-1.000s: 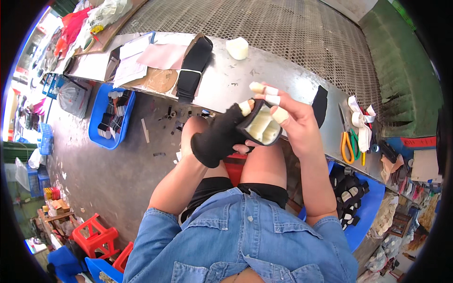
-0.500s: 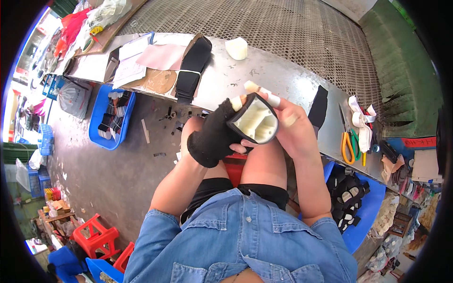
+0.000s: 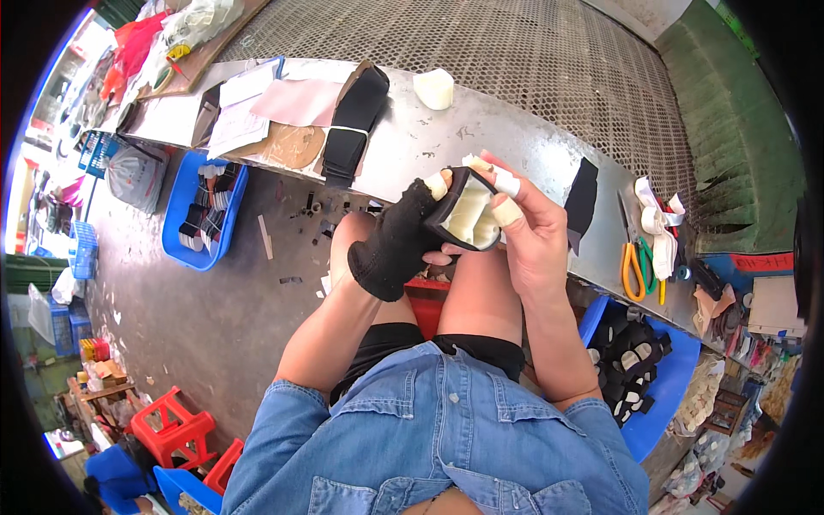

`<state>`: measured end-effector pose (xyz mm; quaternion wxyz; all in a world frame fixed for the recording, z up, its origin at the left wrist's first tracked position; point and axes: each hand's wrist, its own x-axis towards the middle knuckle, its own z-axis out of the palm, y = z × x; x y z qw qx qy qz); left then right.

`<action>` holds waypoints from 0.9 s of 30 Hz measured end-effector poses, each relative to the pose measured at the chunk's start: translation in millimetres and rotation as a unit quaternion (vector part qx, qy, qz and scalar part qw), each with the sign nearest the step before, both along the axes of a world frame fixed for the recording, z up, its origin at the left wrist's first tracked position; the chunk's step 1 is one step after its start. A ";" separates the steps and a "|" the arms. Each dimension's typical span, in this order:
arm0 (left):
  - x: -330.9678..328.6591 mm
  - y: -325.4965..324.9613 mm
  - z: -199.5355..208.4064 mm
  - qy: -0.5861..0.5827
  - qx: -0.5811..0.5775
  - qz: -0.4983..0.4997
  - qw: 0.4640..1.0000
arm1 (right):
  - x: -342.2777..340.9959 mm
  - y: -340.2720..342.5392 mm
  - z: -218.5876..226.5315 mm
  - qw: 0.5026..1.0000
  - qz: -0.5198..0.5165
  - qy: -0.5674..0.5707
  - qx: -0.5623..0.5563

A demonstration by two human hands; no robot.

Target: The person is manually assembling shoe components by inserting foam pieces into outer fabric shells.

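Above my lap I hold a hollow cream plastic piece [image 3: 472, 218], shaped like a shoe heel, with black covering around its rim. My left hand [image 3: 396, 236], in a black fingerless glove, is closed around its left side. My right hand [image 3: 534, 225] grips the right side, with pale tape on several fingertips; the thumb lies at the rim of the hollow. Beyond my hands, a bare cream piece [image 3: 434, 88] rests on the metal bench [image 3: 408, 142]. A banded stack of black pieces [image 3: 350, 129] lies left of it, and a loose black piece [image 3: 581, 202] lies to the right.
Orange-handled scissors [image 3: 633, 273] lie at the bench's right, beside white strips [image 3: 659, 227]. A blue bin [image 3: 665, 403] of black-covered pieces stands below right. On the floor at left sits a blue basket [image 3: 176, 245]. Red stools [image 3: 174, 429] stand behind left. Metal mesh [image 3: 481, 43] lies beyond the bench.
The heel-shaped piece has tilted, its hollow now turned more to the right. My right thumb has come round to its near rim. My left hand still holds it.
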<state>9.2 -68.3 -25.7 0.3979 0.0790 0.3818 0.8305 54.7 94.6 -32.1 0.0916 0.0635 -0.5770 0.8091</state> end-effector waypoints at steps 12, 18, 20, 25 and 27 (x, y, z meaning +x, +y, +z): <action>3.7 4.0 -11.3 -0.100 0.129 0.033 0.986 | 2.8 -10.0 15.2 0.988 0.078 -0.062 -0.114; 12.0 12.5 -8.3 -0.093 0.100 0.127 0.982 | 3.5 -19.0 12.3 0.993 0.008 -0.070 -0.096; 9.7 9.3 -7.0 -0.060 0.095 0.109 0.988 | 6.8 -22.0 13.2 0.996 0.024 -0.052 -0.073; 8.9 3.7 -17.6 -0.159 0.186 0.055 0.968 | 7.8 -19.5 3.7 1.000 -0.001 0.012 0.021; 7.5 3.2 -19.8 -0.159 0.194 0.035 0.967 | 6.7 -12.9 10.9 0.974 0.105 -0.057 -0.193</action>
